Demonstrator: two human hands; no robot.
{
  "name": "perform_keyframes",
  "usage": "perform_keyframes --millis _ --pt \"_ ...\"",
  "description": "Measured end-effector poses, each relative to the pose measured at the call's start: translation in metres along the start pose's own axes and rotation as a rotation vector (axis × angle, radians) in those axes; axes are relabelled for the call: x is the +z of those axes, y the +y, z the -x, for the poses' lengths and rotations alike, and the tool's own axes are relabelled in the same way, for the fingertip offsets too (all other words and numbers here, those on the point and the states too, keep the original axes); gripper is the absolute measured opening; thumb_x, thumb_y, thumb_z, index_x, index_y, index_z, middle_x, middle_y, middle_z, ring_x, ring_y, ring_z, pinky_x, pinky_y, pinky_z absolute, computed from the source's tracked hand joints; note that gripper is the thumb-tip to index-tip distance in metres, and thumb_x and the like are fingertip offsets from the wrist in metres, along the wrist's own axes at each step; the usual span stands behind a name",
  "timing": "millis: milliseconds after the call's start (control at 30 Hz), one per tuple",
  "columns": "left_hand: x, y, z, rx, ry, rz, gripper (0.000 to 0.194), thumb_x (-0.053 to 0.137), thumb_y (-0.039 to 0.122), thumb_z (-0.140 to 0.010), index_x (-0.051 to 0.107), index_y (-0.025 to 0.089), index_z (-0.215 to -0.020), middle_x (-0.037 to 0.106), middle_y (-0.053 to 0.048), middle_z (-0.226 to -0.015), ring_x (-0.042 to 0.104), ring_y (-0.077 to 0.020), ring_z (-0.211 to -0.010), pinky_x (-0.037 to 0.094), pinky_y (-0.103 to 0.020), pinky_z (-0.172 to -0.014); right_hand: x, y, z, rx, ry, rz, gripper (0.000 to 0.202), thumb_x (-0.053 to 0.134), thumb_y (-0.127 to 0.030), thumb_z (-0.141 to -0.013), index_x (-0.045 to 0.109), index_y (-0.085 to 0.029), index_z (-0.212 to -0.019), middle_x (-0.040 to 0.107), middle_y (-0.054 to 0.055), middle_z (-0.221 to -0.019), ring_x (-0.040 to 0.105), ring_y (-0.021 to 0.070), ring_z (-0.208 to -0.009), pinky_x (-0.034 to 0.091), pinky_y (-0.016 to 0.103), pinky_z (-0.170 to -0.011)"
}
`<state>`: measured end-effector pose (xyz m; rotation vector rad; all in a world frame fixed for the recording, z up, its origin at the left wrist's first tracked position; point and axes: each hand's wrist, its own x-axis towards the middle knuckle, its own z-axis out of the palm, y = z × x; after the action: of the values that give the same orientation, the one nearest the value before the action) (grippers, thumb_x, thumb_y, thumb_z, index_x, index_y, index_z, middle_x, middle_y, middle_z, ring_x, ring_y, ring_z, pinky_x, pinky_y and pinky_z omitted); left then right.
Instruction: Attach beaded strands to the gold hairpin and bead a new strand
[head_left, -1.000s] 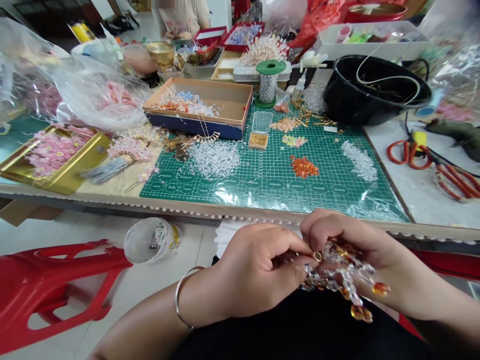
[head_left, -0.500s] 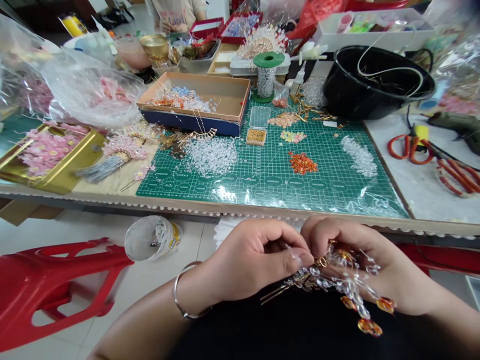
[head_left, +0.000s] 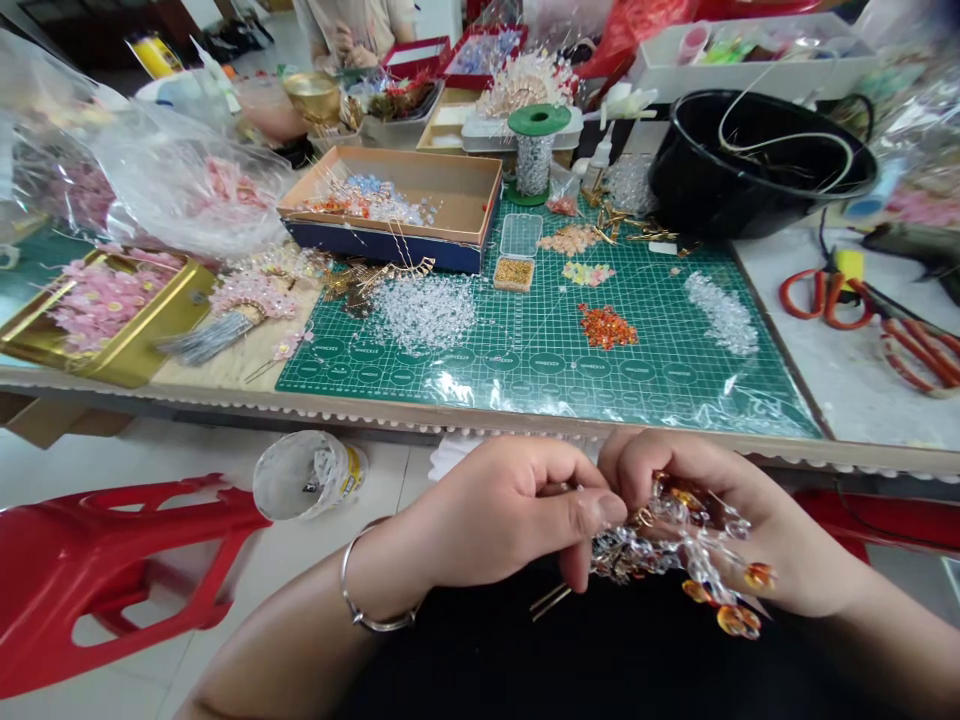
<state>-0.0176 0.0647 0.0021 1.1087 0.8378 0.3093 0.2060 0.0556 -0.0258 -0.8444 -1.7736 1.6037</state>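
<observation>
Both my hands work over my lap, just below the table edge. My left hand [head_left: 510,515], with a silver bangle on its wrist, pinches one side of a beaded hair ornament [head_left: 675,545] made of clear crystal beads, gold wire and orange drops. My right hand [head_left: 720,510] cups the ornament from the right, fingers curled around it. Two gold pins of the ornament stick out below my left thumb. On the green cutting mat [head_left: 540,350] lie heaps of clear beads [head_left: 424,312] and orange beads [head_left: 606,328].
A cardboard box lid [head_left: 450,195] with beaded sprigs, a green wire spool [head_left: 536,150] and a black basin [head_left: 757,160] stand behind the mat. Red-handled scissors [head_left: 825,295] lie right, a gold tray of pink flowers [head_left: 105,310] left. A red stool [head_left: 97,570] and plastic tub [head_left: 307,475] are on the floor. Another person sits at the far side.
My hands have stayed together over my lap, turning the ornament slightly; its gold pins have come into view below my left thumb. The camera view shifted a little.
</observation>
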Motion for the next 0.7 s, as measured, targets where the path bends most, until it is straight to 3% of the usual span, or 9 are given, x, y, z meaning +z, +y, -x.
perform_keyframes --millis 233,433,700 --pt "0.002 0.004 -0.001 0.040 -0.001 -0.165 0.021 0.057 0.035 -0.094 0.062 0.016 -0.085 0.064 0.002 -0.061 0.053 -0.0078 -0.054 0.037 -0.018 -0.052 0.000 0.004 0.000 0.028 -0.023 -0.041 0.009 0.065 -0.027 -0.091 0.056 -0.028 -0.094 0.055 0.000 -0.090 0.057 0.0151 -0.079 0.050 0.026 -0.068" --pt "0.001 0.002 0.003 0.212 0.156 -0.440 0.017 0.050 0.026 -0.096 0.059 0.017 -0.084 0.072 0.002 -0.068 0.063 -0.0098 -0.065 0.043 -0.020 -0.062 -0.001 0.006 -0.001 0.043 -0.002 -0.073 0.011 0.067 -0.027 -0.090 0.057 -0.028 -0.093 0.055 0.001 -0.090 0.057 0.0161 -0.081 0.049 0.027 -0.070" --pt "0.002 -0.006 0.014 0.260 0.279 -0.480 0.015 0.051 0.022 -0.094 0.055 0.018 -0.080 0.066 0.005 -0.063 0.052 -0.0062 -0.054 0.038 -0.018 -0.055 -0.001 0.024 -0.003 0.128 0.152 -0.408 0.019 0.077 -0.034 -0.081 0.064 -0.027 -0.092 0.052 0.000 -0.090 0.049 0.0122 -0.070 0.040 0.025 -0.059"
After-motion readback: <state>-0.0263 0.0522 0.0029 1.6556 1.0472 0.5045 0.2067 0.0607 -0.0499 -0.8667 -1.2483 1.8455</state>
